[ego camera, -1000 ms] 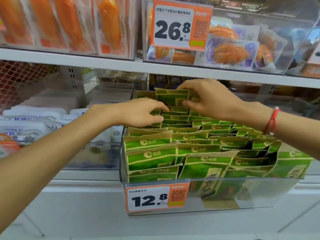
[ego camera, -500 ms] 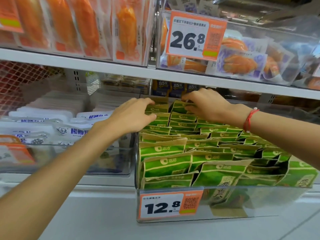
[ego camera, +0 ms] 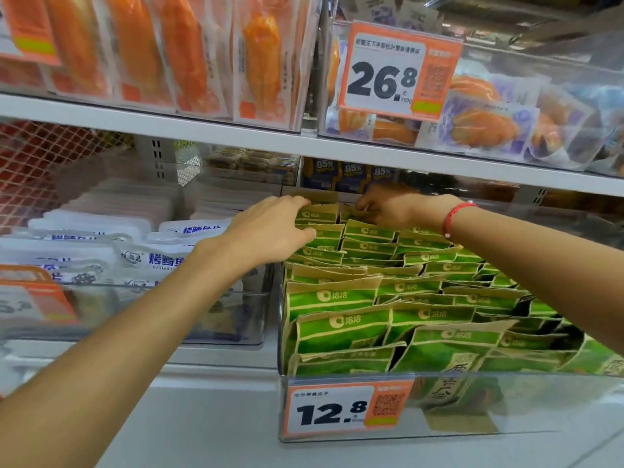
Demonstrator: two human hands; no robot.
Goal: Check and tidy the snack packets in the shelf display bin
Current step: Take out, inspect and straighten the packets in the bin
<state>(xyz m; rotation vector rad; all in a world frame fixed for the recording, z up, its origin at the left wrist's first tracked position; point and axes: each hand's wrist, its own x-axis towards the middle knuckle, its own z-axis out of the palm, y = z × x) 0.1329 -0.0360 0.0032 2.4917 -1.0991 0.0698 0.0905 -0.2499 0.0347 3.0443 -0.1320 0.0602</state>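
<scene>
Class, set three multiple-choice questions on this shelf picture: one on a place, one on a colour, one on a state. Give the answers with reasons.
1. Where are both hands working?
A. at the back rows of the green packet bin
B. at the front price tag
C. on the upper shelf

2. What colour is the wrist band?
A. blue
B. red
C. white

3. How is the left hand?
A. lifting a packet clear of the bin
B. hanging idle
C. resting on packet tops, fingers extended

Answers: 1 A, the left hand and right hand reach the rear green packets. 2 B, the band on the right wrist is red. 3 C, its fingers lie over the packet tops; no packet is raised.
</scene>
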